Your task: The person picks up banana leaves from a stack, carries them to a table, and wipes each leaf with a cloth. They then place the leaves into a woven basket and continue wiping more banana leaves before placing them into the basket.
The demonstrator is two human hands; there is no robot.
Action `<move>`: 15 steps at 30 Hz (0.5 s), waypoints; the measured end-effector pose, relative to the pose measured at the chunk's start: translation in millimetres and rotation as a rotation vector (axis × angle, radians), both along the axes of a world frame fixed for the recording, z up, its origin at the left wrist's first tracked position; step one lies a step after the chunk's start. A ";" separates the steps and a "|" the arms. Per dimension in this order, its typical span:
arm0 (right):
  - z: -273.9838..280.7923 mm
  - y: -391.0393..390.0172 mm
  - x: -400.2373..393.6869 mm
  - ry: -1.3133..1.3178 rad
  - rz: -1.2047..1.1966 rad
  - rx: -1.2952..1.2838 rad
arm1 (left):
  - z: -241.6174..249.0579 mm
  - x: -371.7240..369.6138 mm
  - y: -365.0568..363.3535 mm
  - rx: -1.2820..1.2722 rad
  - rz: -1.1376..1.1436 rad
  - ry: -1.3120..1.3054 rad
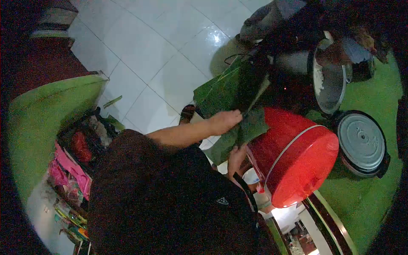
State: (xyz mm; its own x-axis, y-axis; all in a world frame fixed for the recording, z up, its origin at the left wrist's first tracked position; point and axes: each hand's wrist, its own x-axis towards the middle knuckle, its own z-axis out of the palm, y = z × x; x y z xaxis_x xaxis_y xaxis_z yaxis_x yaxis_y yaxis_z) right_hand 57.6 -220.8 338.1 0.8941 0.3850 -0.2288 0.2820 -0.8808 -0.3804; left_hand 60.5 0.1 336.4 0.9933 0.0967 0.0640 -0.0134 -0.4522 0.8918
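A dark green banana leaf point(225, 90) is spread out in front of my body, with a lower part hanging towards the red bucket. My left hand point(225, 122) is closed on the leaf, its forearm reaching across from the left. Lower down, my right hand point(237, 160), with a dark band at its wrist, grips the leaf's lower part beside the bucket. Some of its fingers are hidden. The red bucket point(304, 170) lies tilted right next to this hand, a pale handle across it.
On a green surface point(340, 204) at the right sit a pot with white rice point(318, 80) and a round container with a grey lid point(362, 138). Dark shapes at the top right are hard to make out. A pink bag point(70, 172) lies at left. White floor tiles point(140, 42) stretch beyond.
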 end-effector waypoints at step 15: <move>28.5 30.6 43.0 0.239 0.000 0.244 | -164.5 7.1 37.6 -0.189 0.462 0.713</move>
State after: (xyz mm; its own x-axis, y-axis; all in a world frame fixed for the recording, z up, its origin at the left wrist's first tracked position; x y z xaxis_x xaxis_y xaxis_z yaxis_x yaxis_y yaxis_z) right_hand 100.7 -190.3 366.6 0.8260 0.4547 -0.3330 0.1596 -0.7555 -0.6354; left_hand 67.6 37.7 171.9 0.6486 0.4463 -0.6165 0.7255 -0.1174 0.6782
